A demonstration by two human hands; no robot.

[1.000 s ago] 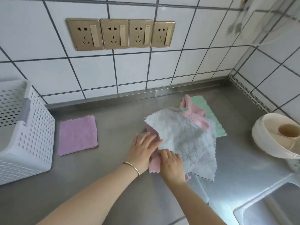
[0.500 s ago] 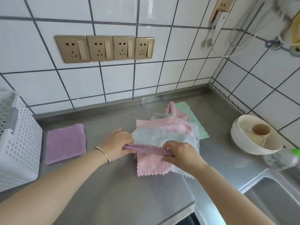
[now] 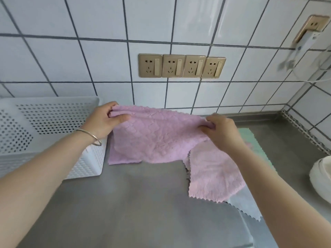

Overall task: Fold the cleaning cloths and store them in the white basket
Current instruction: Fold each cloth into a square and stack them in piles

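The purple cloth point(image 3: 157, 138) is held in the air by both hands. The left hand point(image 3: 103, 120) is closed on its top left corner, with the thumb in front and the fingers curled behind the bunched edge. The right hand point(image 3: 221, 130) is closed on the top right corner in the same pinching manner. Between the two grips the upper edge is stretched almost level, so the long axis of the cloth runs from left to right, parallel to the tiled wall point(image 3: 71, 51). Below this edge the cloth hangs down, and its lower hem seems to reach the steel counter point(image 3: 134, 203); whether it really touches cannot be told.

The white basket point(image 3: 44, 131) stands just beside the left grip, to the left of the cloth, and the left forearm crosses in front of its corner. The left hand is therefore the nearer one to the basket. The fold is not yet made. It is judged that the right corner should be brought over to the left corner, toward the basket.

Under the right forearm the other cloths are lying on the counter: a pink cloth point(image 3: 213, 176) on top, a grey cloth point(image 3: 245, 203) below it, and a green cloth point(image 3: 254, 140) behind
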